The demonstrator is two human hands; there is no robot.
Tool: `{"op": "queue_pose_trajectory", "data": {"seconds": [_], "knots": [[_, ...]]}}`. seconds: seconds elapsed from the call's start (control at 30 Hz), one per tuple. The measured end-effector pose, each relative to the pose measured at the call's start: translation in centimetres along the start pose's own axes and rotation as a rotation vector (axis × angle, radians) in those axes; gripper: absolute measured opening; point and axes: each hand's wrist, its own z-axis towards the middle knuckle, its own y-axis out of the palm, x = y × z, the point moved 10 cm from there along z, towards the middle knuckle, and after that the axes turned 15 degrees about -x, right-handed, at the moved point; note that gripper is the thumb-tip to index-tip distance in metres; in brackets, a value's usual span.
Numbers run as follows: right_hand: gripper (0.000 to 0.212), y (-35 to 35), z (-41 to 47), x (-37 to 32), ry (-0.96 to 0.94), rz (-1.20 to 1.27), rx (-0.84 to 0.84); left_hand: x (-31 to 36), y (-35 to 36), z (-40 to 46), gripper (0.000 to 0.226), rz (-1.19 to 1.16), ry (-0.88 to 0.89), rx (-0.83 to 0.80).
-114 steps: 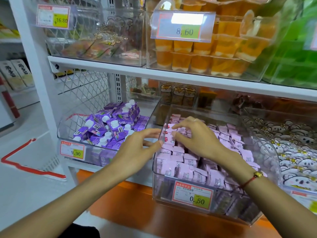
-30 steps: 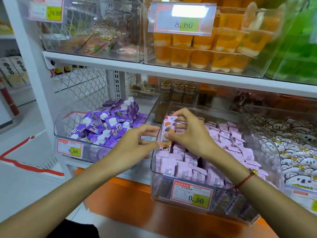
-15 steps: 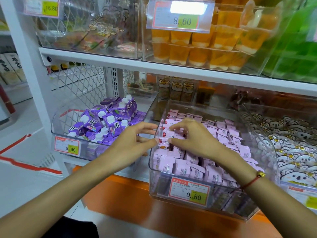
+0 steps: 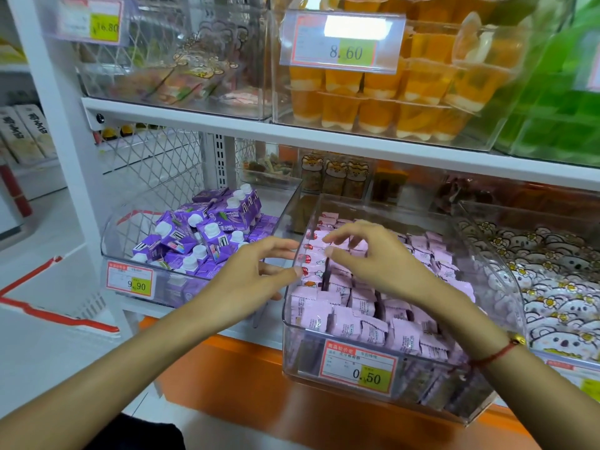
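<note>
Nearest, below both wrists: clear bin [image 4: 305,358] with a 0.50 price tag [image 4: 358,367] on its front wall, packed with pink packets [image 4: 344,323] standing on edge in loose rows. Left hand [image 4: 250,277] is outside the bin, just left of it. Its fingers [image 4: 279,246] are spread and nearly straight, tips at the bin's left wall, holding nothing. Right hand [image 4: 373,258] hovers inside over the packets, fingers loosely bent and apart, nothing pinched; cannot tell whether the tips touch the wrappers. A dark gap shows in the row directly under the right thumb. Judged risk: pressing down there tips neighbouring packets into the gap and the row slumps. A sideways sweep could flick a packet over the left wall toward the left fingers. A hard push from the left hand might shift the bin. Left of the left fingers: purple cartons [image 4: 207,235]. Right of the right hand: koala packets [image 4: 558,287]. Above and beyond the fingers, upper shelf: orange jelly cups [image 4: 373,105].
</note>
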Motion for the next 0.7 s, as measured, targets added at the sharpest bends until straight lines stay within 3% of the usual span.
{"op": "queue_pose_trajectory", "data": {"seconds": [0.07, 0.17, 0.27, 0.53, 0.7], "knots": [[0.009, -0.1, -0.4, -1.8, -0.055, -0.038, -0.032, -0.1, -0.3, -0.1, 0.028, 0.047, -0.018, 0.02], [0.027, 3.0, -0.5, -2.6, -0.018, -0.145, -0.213, -0.1, -0.8, -0.4, 0.028, 0.147, -0.054, 0.055], [0.035, 4.5, -0.1, -2.4, 0.03, -0.158, -0.251, -0.1, -0.6, -0.4, 0.029, 0.138, -0.049, 0.041], [0.018, 3.1, 0.2, -2.2, 0.035, 0.068, -0.136, 0.2, -0.5, -0.5, 0.025, 0.177, -0.042, 0.028], [0.015, -2.6, -1.1, -1.6, -0.051, 0.266, 0.16, 1.3, -2.0, -1.0, 0.017, 0.156, 0.037, 0.165]]}}
